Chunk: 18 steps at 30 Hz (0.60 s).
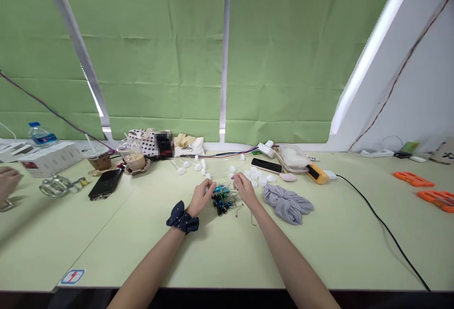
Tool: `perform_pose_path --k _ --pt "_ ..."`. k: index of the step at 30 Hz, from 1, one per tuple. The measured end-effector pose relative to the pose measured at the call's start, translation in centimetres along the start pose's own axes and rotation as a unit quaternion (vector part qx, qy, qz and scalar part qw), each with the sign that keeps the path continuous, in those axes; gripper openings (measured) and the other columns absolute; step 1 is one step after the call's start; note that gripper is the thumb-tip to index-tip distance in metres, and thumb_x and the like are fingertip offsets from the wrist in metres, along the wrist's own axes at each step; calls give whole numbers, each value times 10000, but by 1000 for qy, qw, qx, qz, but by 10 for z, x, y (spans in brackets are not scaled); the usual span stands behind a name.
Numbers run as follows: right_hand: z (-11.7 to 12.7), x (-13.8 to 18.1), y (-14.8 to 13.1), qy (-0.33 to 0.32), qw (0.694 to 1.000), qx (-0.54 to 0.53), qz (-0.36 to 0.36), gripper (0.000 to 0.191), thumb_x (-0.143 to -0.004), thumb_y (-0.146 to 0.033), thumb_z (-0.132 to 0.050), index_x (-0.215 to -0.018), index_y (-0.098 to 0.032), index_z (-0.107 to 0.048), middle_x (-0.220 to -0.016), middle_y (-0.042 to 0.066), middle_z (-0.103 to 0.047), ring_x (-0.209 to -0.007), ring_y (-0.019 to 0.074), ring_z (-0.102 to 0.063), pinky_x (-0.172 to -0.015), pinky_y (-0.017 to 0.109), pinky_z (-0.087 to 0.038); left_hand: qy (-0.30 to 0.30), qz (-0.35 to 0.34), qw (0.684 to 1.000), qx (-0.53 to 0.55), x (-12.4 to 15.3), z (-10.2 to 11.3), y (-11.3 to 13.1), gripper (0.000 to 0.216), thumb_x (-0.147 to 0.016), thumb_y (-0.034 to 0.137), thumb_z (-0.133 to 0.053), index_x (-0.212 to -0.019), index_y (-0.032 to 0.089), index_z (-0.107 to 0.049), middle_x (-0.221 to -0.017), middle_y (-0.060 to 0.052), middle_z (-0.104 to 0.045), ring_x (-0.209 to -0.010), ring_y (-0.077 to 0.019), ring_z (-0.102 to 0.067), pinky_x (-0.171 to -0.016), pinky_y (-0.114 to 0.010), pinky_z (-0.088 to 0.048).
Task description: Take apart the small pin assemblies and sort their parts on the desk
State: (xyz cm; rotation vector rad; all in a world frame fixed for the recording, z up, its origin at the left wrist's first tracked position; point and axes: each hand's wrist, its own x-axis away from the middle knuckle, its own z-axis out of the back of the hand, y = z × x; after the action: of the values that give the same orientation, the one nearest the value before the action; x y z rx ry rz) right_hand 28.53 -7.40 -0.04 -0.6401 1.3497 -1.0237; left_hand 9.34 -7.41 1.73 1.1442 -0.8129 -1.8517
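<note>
My left hand (202, 196), with a dark dotted scrunchie (182, 217) on its wrist, is at the left edge of a small pile of blue, green and black pieces with thin metal wires (222, 199). Its thumb and fingers are pinched together; whatever is between them is too small to make out. Across the pile, my right hand (245, 189) is also closed in a pinch, and what it holds cannot be made out. Several white caps (254, 175), some with clear tubes, lie scattered behind both hands. A bent metal wire (253, 219) rests below my right hand.
Right of my right hand lies a grey cloth (288, 204). Behind are a phone (266, 165) and a yellow device (317, 173). At left stand iced drinks (134, 161) and another phone (106, 183). Another person's hand (7, 186) shows at the far left. A black cable (383, 228) crosses the right side.
</note>
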Motion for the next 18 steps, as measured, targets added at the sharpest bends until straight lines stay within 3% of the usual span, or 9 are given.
perform_pose_path --k 4,8,11,18 --pt "-4 -1 -3 -49 995 -87 -11 266 -829 -479 -457 -930 -234 -433 -749 10 -606 -567 122 -493 -542 235 -411 7 157 978 140 -2 4 -9 352 -785 536 -454 -707 198 -395 -472 52 -476 -339 -57 -341 -369 -169 -228" --pt "-5 -4 0 -65 994 -83 14 249 -794 -452 -526 -872 -215 -510 -903 50 -621 -722 146 -545 -611 251 -432 -13 251 947 203 -5 12 -12 381 -763 577 -453 -722 211 -353 -433 61 -452 -294 -27 -183 -341 -165 -94" --pt "-2 -4 5 -62 997 -45 -9 277 -777 -447 -545 -862 -193 -616 -943 67 -635 -773 168 -558 -603 255 -435 -25 246 947 205 -4 17 -9 378 -756 572 -468 -740 209 -365 -451 55 -462 -303 -24 -197 -343 -164 -107" --pt "2 -4 15 -59 991 -63 -100 327 -666 -454 -641 -826 -171 -686 -953 75 -660 -627 130 -533 -466 211 -386 -60 154 980 107 3 24 4 323 -722 481 -555 -708 185 -426 -512 38 -503 -368 -41 -313 -374 -158 -219"
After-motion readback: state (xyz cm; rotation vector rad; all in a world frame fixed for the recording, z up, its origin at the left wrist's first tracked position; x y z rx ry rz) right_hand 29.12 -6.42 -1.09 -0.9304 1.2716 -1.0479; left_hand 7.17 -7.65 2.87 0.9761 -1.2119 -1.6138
